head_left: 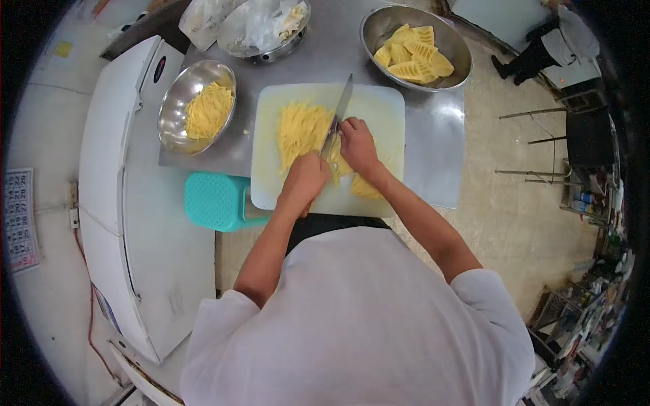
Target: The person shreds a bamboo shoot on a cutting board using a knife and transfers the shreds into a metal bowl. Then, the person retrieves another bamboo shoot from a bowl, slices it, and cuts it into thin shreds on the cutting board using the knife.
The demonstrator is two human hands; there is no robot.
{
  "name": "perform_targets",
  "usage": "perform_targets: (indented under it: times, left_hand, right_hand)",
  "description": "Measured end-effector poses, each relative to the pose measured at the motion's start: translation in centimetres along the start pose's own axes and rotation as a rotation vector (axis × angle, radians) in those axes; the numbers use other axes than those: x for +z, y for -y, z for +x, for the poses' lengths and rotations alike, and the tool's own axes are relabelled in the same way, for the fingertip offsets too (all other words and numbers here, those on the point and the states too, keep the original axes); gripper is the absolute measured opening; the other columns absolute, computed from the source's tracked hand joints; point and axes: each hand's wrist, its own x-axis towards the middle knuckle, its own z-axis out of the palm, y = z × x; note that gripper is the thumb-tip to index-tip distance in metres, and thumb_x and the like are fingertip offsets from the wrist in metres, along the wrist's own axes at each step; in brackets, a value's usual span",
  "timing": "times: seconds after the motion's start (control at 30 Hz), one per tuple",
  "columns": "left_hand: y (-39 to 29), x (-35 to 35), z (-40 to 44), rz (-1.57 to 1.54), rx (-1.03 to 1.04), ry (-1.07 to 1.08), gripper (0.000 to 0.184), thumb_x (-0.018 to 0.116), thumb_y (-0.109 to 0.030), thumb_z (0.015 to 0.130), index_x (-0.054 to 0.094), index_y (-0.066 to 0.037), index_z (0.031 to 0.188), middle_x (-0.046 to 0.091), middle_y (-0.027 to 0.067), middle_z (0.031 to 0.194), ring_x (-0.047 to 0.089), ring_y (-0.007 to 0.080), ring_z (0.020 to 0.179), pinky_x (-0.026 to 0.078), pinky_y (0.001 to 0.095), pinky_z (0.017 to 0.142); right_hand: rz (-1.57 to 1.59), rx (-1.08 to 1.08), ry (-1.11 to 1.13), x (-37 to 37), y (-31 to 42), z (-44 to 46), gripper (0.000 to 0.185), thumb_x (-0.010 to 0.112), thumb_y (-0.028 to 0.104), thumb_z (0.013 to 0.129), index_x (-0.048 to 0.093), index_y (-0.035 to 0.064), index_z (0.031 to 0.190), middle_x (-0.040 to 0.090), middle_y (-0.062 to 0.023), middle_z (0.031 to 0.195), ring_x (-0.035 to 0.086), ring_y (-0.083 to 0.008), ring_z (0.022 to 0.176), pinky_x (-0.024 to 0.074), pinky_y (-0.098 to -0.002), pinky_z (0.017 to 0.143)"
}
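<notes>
My left hand [305, 181] is wrapped round the handle of a kitchen knife [343, 103], its long blade pointing away from me over a white cutting board [267, 196]. Close against the blade's right side, my right hand [358, 145] has its fingers curled down on a piece of yellow bamboo shoot [340, 162], partly hidden by the hand. Left of the knife lies a pile of thin bamboo shoot strips [302, 130]. Another bamboo shoot piece [364, 187] rests near the board's front right, below my right wrist.
On the metal table [433, 159], a steel bowl of strips [164, 120] stands left, and a larger bowl of bamboo shoot pieces [463, 57] back right. A bowl with plastic bags [261, 27] is behind. A turquoise stool [215, 199] and white freezer [162, 223] flank the left. Another person [558, 47] stands far right.
</notes>
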Motion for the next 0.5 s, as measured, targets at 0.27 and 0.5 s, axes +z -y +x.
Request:
perform_targets:
  times: [0.27, 0.5]
  left_hand:
    - [-1.9, -1.9, -0.3, -0.05, -0.125, 0.13, 0.031, 0.054, -0.018, 0.095, 0.065, 0.011, 0.092, 0.066, 0.034, 0.081, 0.068, 0.0497, 0.084, 0.053, 0.0557, 0.079]
    - [1.7, 1.8, 1.4, 0.134, 0.189, -0.134, 0.031, 0.05, -0.019, 0.099, 0.061, 0.008, 0.087, 0.064, 0.0254, 0.067, 0.069, 0.0371, 0.061, 0.054, 0.0507, 0.064]
  right_hand:
    - [-0.033, 0.004, 0.005, 0.0, 0.1, -0.2, 0.024, 0.059, -0.005, 0.077, 0.057, 0.0, 0.101, 0.056, -0.0202, 0.1, 0.053, -0.0408, 0.095, 0.0467, -0.0503, 0.084]
    - [0.02, 0.0, -0.054, 0.1, -0.1, -0.2, 0.02, 0.06, -0.004, 0.079, 0.059, 0.0009, 0.098, 0.057, -0.0186, 0.1, 0.054, -0.0403, 0.093, 0.0472, -0.0498, 0.083]
